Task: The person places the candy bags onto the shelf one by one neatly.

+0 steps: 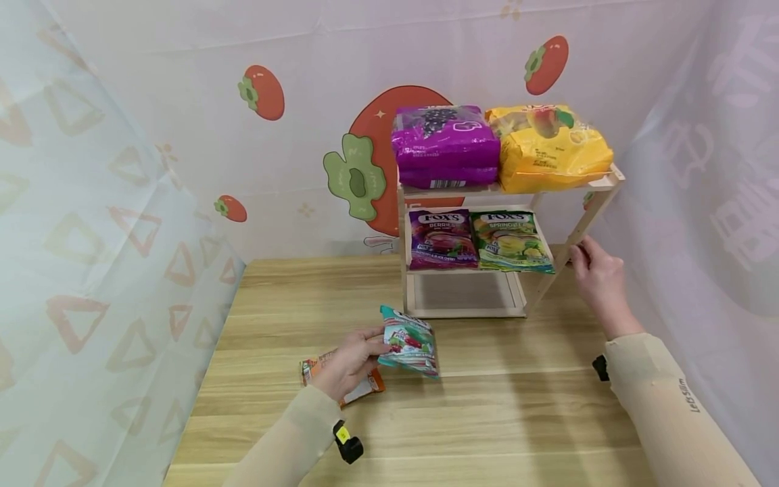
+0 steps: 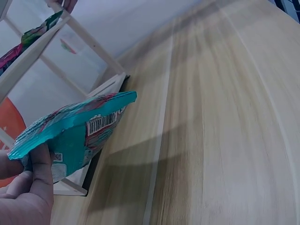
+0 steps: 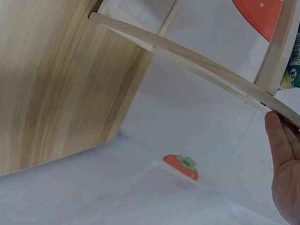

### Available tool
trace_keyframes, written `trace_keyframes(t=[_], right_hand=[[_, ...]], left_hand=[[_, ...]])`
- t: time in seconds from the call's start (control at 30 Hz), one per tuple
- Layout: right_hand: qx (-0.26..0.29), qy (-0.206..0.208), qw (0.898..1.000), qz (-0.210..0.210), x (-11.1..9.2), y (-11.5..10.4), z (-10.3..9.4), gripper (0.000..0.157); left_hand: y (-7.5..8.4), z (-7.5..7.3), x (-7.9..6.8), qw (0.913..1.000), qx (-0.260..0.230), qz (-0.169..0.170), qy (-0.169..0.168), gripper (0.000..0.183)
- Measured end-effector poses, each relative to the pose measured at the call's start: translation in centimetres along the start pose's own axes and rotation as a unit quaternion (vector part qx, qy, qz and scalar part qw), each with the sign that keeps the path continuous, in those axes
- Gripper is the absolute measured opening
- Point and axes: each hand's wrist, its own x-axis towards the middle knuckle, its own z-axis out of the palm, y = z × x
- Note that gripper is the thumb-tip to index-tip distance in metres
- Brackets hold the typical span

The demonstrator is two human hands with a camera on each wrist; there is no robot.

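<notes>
In the head view, my left hand [image 1: 353, 362] pinches the left edge of a teal candy bag [image 1: 410, 341], held above the table in front of the shelf rack. The bag's barcode [image 2: 102, 123] side shows in the left wrist view. Below that hand, an orange bag [image 1: 368, 387] lies on the table, partly covered. My right hand [image 1: 599, 281] grips the right front post of the wooden shelf rack [image 1: 581, 226]; in the right wrist view its fingers [image 3: 280, 140] meet the post's edge and the thumb is hidden.
The top shelf carries a large purple bag [image 1: 447, 152] and a yellow bag [image 1: 550, 152]. On the middle shelf lie a purple Fox's berries bag [image 1: 441, 240] and a green Fox's bag [image 1: 511, 240]. Printed cloth [image 1: 292, 169] hangs behind and at both sides of the wooden table [image 1: 475, 419].
</notes>
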Motion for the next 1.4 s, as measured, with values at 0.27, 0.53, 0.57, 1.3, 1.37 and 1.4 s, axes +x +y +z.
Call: trace_keyframes(t=[0.27, 0.53, 0.57, 1.3, 1.37, 1.4], right_hand=[[0.003, -0.01, 1.0, 0.006, 0.0, 0.0, 0.0, 0.017], [0.003, -0.001, 1.0, 0.01, -0.2, 0.0, -0.1, 0.017], [0.005, -0.001, 1.0, 0.011, -0.2, 0.0, -0.1, 0.017], [0.001, -0.013, 1.0, 0.012, 0.0, -0.1, 0.0, 0.017], [-0.002, -0.009, 1.0, 0.009, 0.0, -0.1, 0.0, 0.017], [-0.003, -0.007, 1.0, 0.007, 0.0, 0.0, 0.0, 0.016]], left_hand=[[-0.5, 1.5, 0.9, 0.999, -0.035, 0.011, -0.025, 0.062], [-1.0, 2.8, 2.1, 0.9971, -0.061, 0.011, -0.044, 0.065], [-1.1, 3.0, 2.2, 0.997, -0.063, 0.013, -0.043, 0.065], [-1.4, 4.4, 4.1, 0.9978, -0.05, 0.025, -0.036, 0.064], [-1.4, 4.3, 4.3, 0.998, -0.045, 0.029, -0.033, 0.063], [-1.5, 4.3, 4.4, 0.9981, -0.043, 0.03, -0.031, 0.063]])
